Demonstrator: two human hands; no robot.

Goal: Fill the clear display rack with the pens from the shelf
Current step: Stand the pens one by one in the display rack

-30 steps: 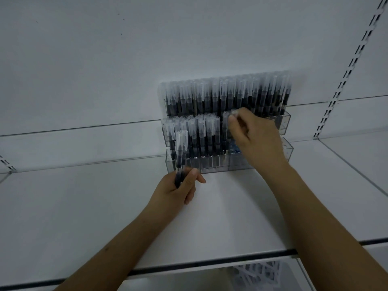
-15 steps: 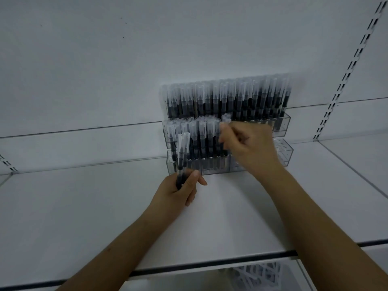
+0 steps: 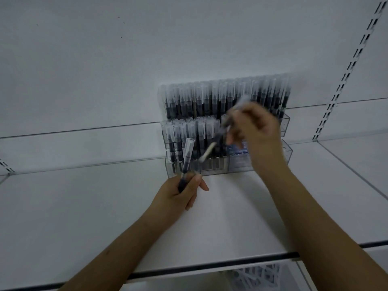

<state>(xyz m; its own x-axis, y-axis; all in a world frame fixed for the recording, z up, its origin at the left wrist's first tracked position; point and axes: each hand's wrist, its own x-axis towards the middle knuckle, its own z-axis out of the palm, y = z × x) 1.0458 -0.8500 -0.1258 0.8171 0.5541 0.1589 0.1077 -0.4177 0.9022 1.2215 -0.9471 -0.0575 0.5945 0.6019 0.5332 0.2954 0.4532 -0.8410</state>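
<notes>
White shelf [image 3: 105, 217] spans the view, with a white back panel [image 3: 105, 59] behind it and a slotted upright [image 3: 348, 70] at far right. Clear display rack [image 3: 286, 152] stands on the far part of the shelf against the panel, in three stepped tiers. Top tier: packed full with upright pens [image 3: 210, 99], dark barrels under clear caps. Middle tier: filled on its left part only; the right part is hidden by a hand. Lowest tier: a few pens at left, open slots showing at right. Right hand [image 3: 258, 131] is raised in front of the rack's right half, fingers curled around a blurred pen [image 3: 241, 103] that slants up past the knuckles; motion blur hides the exact grip. Left hand [image 3: 180, 192] sits near the rack's lower left corner, just above the shelf, thumb and fingers wrapped around the dark ends of two pens [image 3: 186, 156], one upright, one leaning right. Below the shelf's near edge, more clear-capped stock [image 3: 256, 276] is partly visible, indistinct.
</notes>
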